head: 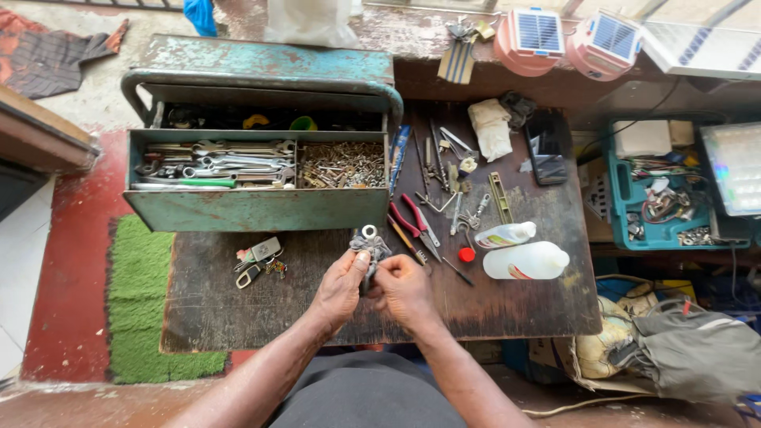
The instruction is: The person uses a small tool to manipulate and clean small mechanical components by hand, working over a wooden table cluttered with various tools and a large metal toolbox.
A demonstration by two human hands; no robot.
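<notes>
Grey metal part with a round ring end (370,244) is gripped by both hands, left (341,287) and right (404,290), above the dark wooden worktop (238,309), near red-handled pliers (414,224) and the open teal metal toolbox (254,208).

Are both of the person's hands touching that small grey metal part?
Touching. The head view shows the left hand and right hand both gripping the grey metal part, fingers wrapped against it above the wooden table.

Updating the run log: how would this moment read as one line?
left hand: holds small grey metal part with ring end | right hand: same part | over dark wooden table
</notes>
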